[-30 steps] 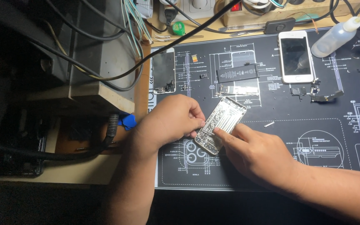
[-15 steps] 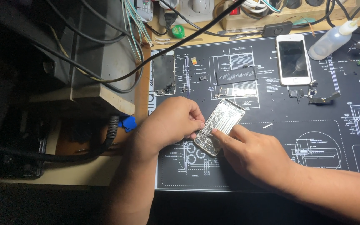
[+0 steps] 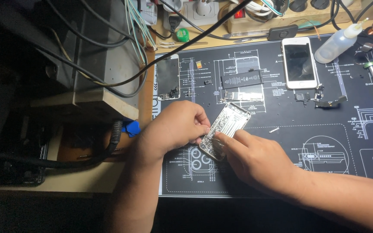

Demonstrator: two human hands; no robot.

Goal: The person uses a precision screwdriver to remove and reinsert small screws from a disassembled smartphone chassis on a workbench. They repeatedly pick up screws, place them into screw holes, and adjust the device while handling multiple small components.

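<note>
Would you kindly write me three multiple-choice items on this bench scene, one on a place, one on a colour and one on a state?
1. Where does the white phone lie?
A. on the dark mat, beyond the hands
B. on the grey box at the left
C. in the right hand

2. What colour is the small pick at the mat's left edge?
A. red
B. blue
C. yellow

3. How is the metal phone shell held?
A. by the left hand alone
B. by neither hand
C. between both hands

Answers:
1 A, it rests face up on the mat near the squeeze bottle.
2 B, it shows bright blue.
3 C, the left hand grips its left edge and the right hand touches its lower end.
</note>
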